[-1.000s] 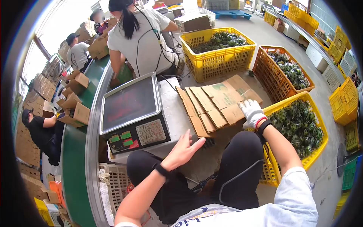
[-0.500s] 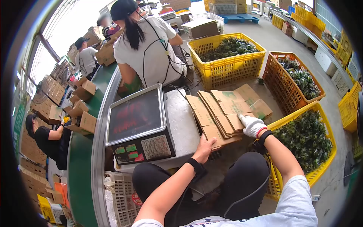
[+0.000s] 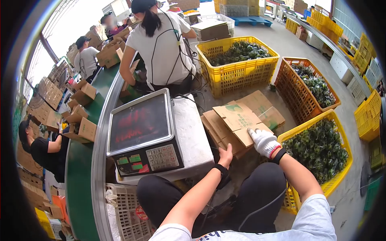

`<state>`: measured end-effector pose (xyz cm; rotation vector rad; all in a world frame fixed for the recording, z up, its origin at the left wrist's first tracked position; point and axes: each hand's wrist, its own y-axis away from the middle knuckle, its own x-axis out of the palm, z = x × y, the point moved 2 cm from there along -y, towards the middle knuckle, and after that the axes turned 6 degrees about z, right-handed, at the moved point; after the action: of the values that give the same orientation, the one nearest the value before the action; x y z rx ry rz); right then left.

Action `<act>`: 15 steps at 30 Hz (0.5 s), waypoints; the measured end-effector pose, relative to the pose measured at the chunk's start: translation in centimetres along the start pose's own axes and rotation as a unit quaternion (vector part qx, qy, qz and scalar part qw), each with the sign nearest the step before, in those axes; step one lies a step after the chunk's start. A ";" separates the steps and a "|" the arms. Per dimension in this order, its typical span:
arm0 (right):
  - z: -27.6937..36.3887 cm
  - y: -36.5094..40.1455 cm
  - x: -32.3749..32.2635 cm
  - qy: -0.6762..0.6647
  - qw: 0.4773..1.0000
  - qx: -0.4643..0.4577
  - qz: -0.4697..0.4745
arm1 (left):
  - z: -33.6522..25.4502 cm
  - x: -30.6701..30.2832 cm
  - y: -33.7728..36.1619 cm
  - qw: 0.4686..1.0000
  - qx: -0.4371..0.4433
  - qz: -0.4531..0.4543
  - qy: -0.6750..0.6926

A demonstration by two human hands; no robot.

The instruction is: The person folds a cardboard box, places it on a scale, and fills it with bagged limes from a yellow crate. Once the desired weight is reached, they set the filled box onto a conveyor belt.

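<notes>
A flattened cardboard box [image 3: 238, 113] with green print lies tilted on top of a stack of flattened cardboard boxes [image 3: 213, 130]. My right hand [image 3: 264, 143], in a white knitted glove, grips its near right corner, thumb on the upper face. My bare left hand [image 3: 225, 156] is at the near edge of the stack, with fingers stretched upward and holding nothing. To the left, a digital scale [image 3: 140, 124] with a metal-rimmed dark plate sits on a white foam block [image 3: 194, 138].
Yellow crates [image 3: 237, 76] [image 3: 295, 138] and an orange crate [image 3: 297, 94] hold dark green wrapped produce. Left of the scale runs a green conveyor [image 3: 82, 172] carrying open cartons [image 3: 86, 130]. A co-worker [image 3: 161, 44] sits ahead, and other people stand across the conveyor.
My right hand has raised and shifted the top flattened box off the stack's alignment. My left hand has let go of the stack's near edge. The co-worker ahead leans toward the conveyor.
</notes>
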<state>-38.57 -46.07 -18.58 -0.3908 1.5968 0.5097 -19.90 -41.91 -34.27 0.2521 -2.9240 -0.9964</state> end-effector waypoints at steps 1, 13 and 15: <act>-0.2 0.1 -0.2 -0.004 1.000 -0.009 -0.020 | -0.8 -0.4 0.7 0.992 -0.050 0.114 -0.021; -3.8 5.4 -10.9 -0.575 0.804 0.122 -0.095 | -14.3 -1.9 9.3 0.981 0.086 0.165 0.054; -3.3 7.0 -12.7 -0.674 0.725 0.122 -0.077 | -17.4 -3.6 10.1 0.980 0.128 0.140 0.061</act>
<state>-43.93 -42.60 -5.15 0.1037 0.1700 0.2862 -16.16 -43.87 -14.30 -0.0870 -2.8625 -0.5471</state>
